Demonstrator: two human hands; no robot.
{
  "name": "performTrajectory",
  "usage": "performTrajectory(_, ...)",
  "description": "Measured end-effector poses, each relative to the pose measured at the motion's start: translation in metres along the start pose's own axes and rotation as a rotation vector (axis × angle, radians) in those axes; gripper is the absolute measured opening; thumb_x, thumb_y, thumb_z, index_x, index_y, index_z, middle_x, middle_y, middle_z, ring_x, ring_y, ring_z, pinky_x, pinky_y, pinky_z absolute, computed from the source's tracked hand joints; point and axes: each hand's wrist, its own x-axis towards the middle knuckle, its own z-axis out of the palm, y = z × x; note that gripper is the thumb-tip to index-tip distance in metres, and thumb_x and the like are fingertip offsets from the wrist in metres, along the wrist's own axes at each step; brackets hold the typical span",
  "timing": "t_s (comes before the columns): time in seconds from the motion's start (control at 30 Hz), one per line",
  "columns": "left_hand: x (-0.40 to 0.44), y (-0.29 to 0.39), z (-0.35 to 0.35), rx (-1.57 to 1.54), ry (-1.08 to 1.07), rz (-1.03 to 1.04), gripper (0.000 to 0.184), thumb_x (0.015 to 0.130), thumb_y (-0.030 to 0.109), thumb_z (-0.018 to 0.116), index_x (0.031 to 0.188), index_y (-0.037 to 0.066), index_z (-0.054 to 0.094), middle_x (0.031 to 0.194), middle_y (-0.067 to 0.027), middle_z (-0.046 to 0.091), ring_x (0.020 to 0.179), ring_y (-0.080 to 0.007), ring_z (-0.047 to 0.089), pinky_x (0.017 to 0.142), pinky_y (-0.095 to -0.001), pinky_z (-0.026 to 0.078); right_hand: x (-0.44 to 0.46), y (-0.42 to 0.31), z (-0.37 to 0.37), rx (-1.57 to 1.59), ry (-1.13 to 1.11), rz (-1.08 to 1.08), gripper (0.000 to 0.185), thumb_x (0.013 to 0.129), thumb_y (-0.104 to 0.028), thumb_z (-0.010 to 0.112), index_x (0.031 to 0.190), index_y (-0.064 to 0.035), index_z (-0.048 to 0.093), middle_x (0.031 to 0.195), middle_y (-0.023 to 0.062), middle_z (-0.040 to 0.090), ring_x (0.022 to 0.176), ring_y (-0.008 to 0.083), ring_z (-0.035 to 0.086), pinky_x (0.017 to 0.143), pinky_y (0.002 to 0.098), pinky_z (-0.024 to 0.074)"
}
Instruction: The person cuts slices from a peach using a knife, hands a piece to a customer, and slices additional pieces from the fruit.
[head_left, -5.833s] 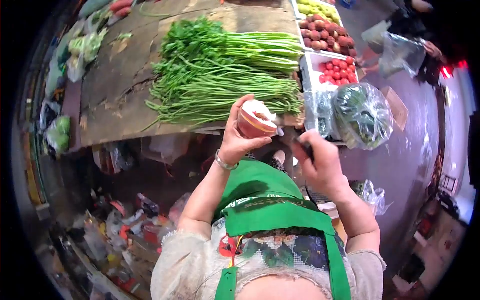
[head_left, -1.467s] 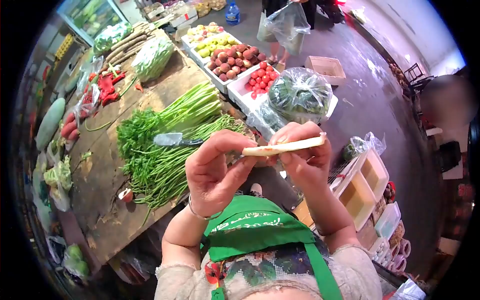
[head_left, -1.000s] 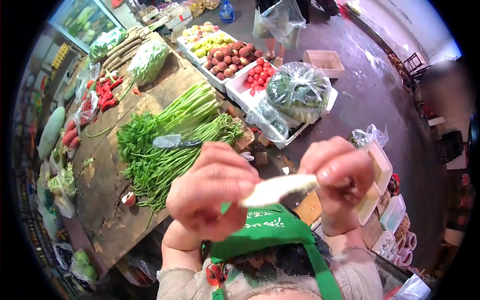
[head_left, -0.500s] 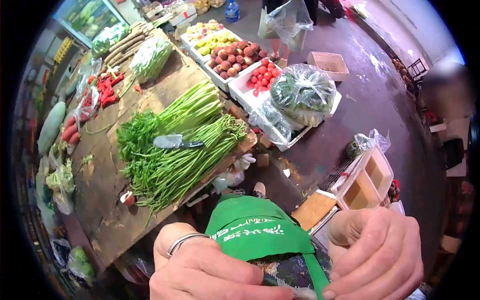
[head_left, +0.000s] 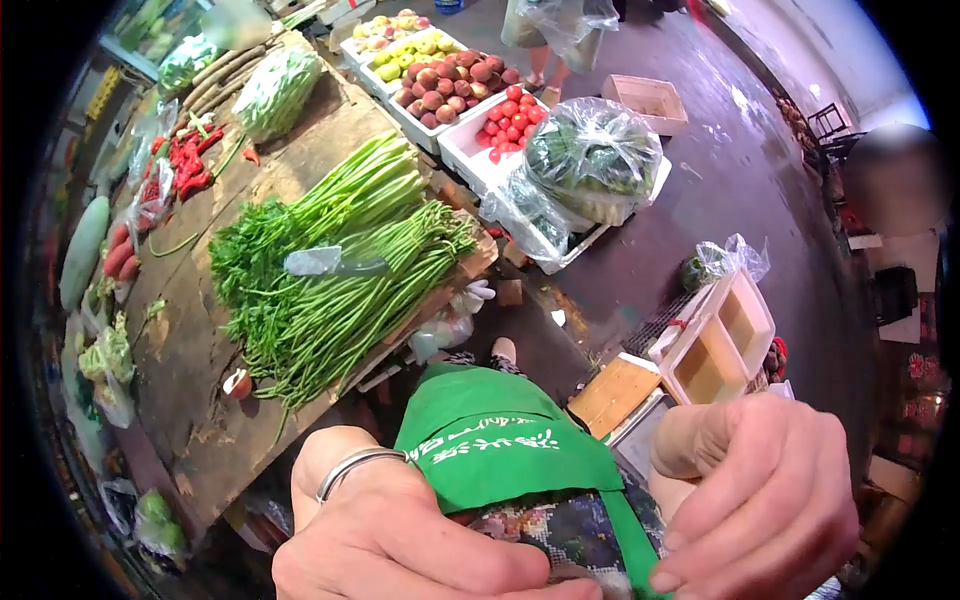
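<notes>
My left hand [head_left: 420, 545], with a silver band on it, is closed at the lower middle, in front of my body. Its fingertips reach the bottom edge, so anything in them is hidden. Opposite it, my right hand [head_left: 760, 500] has its fingers curled, the thumb tip beside the green strap [head_left: 630, 550] of my apron. Whether it grips the strap or something else I cannot make out. The green apron [head_left: 510, 445] with white lettering lies between and above the hands, over patterned clothing [head_left: 545, 525].
Left, a wooden table [head_left: 185, 360] carries leafy green bunches [head_left: 330, 270], a knife [head_left: 330, 262] on top and red peppers [head_left: 190, 165]. Beyond are crates of peaches [head_left: 450, 85] and tomatoes [head_left: 512, 125], plus a bagged green vegetable [head_left: 592, 160]. Right stands a divided white container [head_left: 722, 340]; another person [head_left: 895, 190] is beyond.
My view has shifted a little, so the table and crates appear further left and up. My left hand has moved slightly left and my right slightly right; both stay curled.
</notes>
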Motion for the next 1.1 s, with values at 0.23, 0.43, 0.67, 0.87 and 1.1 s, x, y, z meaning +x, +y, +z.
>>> performTrajectory(0.23, -0.030, -0.034, 0.006, 0.435, 0.365, -0.483, 0.019, 0.081, -0.001, 0.063, 0.098, 0.006, 0.063, 0.084, -0.0173, 0.069, 0.080, -0.0250, 0.067, 0.075, -0.0392, 0.054, -0.033, 0.034, -0.045, -0.364, 0.011, 0.487, 0.008, 0.080, 0.001, 0.063, 0.088, -0.0021, 0.064, 0.075, 0.0053, 0.062, 0.065, 0.0162, 0.061, 0.061, 0.0282, 0.0510)
performTrajectory(0.43, -0.222, -0.091, -0.087, 0.397, 0.414, -1.041, 0.034, 0.091, 0.009, 0.064, 0.125, 0.003, 0.058, 0.105, -0.0132, 0.068, 0.081, -0.0199, 0.064, 0.074, -0.0312, 0.055, -0.166, 0.095, -0.070, -0.508, -0.153, 1.053, 0.009, 0.083, -0.011, 0.065, 0.084, -0.0030, 0.060, 0.073, 0.0096, 0.064, 0.069, 0.0153, 0.061, 0.065, 0.0317, 0.0493)
performTrajectory(0.67, -0.270, -0.085, -0.090, 1.258, -1.280, -1.278, 0.041, 0.097, 0.027, 0.051, 0.131, 0.005, 0.052, 0.123, -0.0138, 0.058, 0.108, -0.0240, 0.059, 0.094, -0.0395, 0.050, -0.275, 0.042, -0.260, -0.865, 0.233, 1.674, 0.019, 0.084, -0.018, 0.064, 0.074, -0.0033, 0.069, 0.066, 0.0070, 0.066, 0.056, 0.0176, 0.064, 0.050, 0.0383, 0.0518)
performTrajectory(0.87, -0.491, -0.108, -0.179, 2.049, -1.395, -0.033, 0.048, 0.097, 0.030, 0.052, 0.138, 0.005, 0.048, 0.130, -0.0144, 0.055, 0.118, -0.0247, 0.055, 0.099, -0.0385, 0.047, -0.164, -0.109, -0.359, -0.847, 1.198, 0.231, 0.036, 0.094, -0.015, 0.060, 0.128, -0.0048, 0.054, 0.098, 0.0086, 0.067, 0.084, 0.0160, 0.063, 0.082, 0.0291, 0.0500)
performTrajectory(1.1, -0.317, -0.092, -0.085, 0.464, -0.069, -1.233, 0.040, 0.092, 0.023, 0.064, 0.128, 0.006, 0.057, 0.124, -0.0121, 0.061, 0.113, -0.0249, 0.058, 0.097, -0.0397, 0.047, -0.242, -0.003, -0.229, -0.556, 0.822, 1.176, 0.031, 0.094, -0.012, 0.057, 0.124, -0.0034, 0.055, 0.096, 0.0069, 0.068, 0.080, 0.0150, 0.065, 0.074, 0.0280, 0.0513)
